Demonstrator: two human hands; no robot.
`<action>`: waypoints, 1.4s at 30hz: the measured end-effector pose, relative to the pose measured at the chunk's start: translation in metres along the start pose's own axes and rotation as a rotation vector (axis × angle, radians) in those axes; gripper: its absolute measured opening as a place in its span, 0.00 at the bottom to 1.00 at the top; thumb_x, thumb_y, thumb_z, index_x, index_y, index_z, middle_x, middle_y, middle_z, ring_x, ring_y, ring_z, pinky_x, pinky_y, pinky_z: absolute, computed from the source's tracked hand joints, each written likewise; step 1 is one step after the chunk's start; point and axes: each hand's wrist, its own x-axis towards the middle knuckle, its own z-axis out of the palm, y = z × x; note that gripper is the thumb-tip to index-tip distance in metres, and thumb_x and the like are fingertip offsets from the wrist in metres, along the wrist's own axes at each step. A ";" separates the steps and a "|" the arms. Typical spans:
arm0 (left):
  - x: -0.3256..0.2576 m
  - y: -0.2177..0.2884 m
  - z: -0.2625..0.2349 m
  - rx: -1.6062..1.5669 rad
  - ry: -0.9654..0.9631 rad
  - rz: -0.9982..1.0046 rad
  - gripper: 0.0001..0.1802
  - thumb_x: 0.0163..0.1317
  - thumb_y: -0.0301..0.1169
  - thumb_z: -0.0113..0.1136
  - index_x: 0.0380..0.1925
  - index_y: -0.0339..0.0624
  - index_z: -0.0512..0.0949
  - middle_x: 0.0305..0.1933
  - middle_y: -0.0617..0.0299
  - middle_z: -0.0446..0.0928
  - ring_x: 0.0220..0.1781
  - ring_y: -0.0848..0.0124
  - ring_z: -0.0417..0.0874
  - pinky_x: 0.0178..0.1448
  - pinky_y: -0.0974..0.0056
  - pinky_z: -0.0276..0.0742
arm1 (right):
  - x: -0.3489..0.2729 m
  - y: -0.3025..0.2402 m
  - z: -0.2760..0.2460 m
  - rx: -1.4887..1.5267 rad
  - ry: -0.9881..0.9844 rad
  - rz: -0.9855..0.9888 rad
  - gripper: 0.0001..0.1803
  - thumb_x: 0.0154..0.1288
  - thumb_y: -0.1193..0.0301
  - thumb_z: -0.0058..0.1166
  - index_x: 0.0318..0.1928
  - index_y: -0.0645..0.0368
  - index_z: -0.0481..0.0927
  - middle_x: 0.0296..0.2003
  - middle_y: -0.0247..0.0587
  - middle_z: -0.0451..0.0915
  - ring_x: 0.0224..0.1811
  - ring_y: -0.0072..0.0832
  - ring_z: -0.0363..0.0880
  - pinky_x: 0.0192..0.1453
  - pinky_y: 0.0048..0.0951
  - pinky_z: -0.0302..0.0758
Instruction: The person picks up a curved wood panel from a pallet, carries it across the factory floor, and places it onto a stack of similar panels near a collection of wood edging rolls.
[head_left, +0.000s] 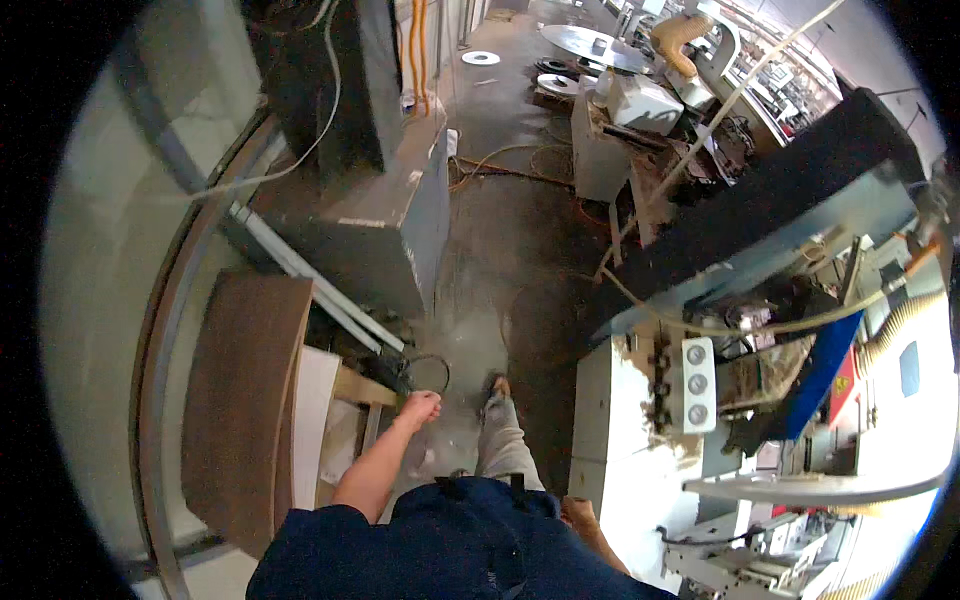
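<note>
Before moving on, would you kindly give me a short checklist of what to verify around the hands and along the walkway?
1. Left hand apart from the black loop: cannot tell; they appear close together in this view.
2. Right hand empty: cannot tell; its palm is hidden.
3. Floor just beyond the forward shoe: ok; bare surface shows.
4. Cables off the walkway: not ok; they lie across it farther ahead.

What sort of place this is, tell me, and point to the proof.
Probably a workshop or factory floor: a ribbed tan hose at the upper right, a white panel with three round fittings, and metal machinery at the lower right suggest it.
</note>
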 end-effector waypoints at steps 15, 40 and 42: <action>0.257 0.263 0.004 -0.057 -0.015 -0.142 0.09 0.53 0.30 0.51 0.17 0.39 0.71 0.15 0.61 0.68 0.13 0.72 0.67 0.15 0.67 0.60 | 0.309 -0.406 0.090 -0.048 -0.146 -0.128 0.17 0.61 0.63 0.49 0.40 0.67 0.75 0.31 0.41 0.78 0.30 0.26 0.76 0.34 0.26 0.73; 0.755 0.906 0.027 0.181 -0.132 0.067 0.08 0.57 0.32 0.50 0.29 0.37 0.73 0.25 0.60 0.72 0.20 0.74 0.72 0.21 0.70 0.67 | 0.612 -0.922 0.162 0.187 0.259 -0.113 0.11 0.61 0.67 0.48 0.35 0.64 0.75 0.28 0.40 0.77 0.27 0.27 0.75 0.29 0.26 0.70; 0.799 0.924 0.003 0.229 -0.049 0.063 0.08 0.58 0.30 0.49 0.28 0.37 0.74 0.23 0.60 0.72 0.21 0.74 0.72 0.20 0.69 0.66 | 0.648 -0.983 0.183 0.227 0.205 -0.134 0.12 0.61 0.66 0.48 0.36 0.64 0.75 0.28 0.39 0.78 0.26 0.26 0.75 0.29 0.26 0.70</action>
